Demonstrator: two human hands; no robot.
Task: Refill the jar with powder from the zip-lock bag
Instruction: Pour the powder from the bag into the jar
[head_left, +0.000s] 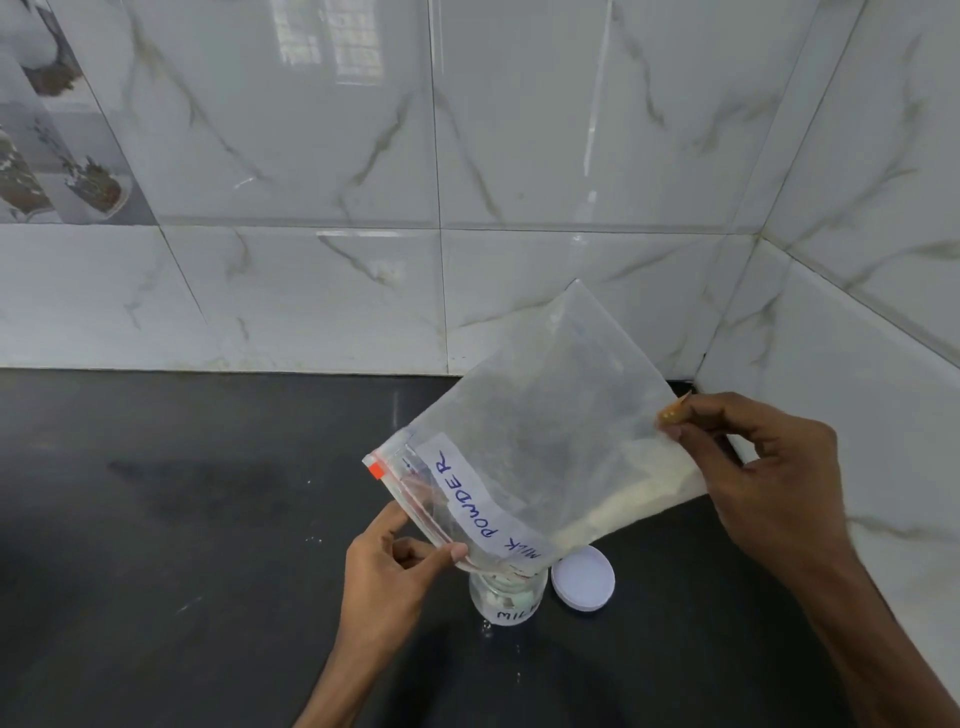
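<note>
A clear zip-lock bag labelled "MILK POWDER" hangs tilted, its red-striped zip mouth pointing down over the jar. Pale powder lies along the bag's lower edge. My left hand pinches the mouth corner just above the jar. My right hand grips the bag's raised bottom edge on the right. The small clear jar, with a white label, stands open on the dark counter, its rim partly hidden by the bag's mouth. The jar's white lid lies flat just to its right.
The dark counter stretches left and toward me. White marble-pattern tiled walls meet in a corner at the back right, close behind my right hand.
</note>
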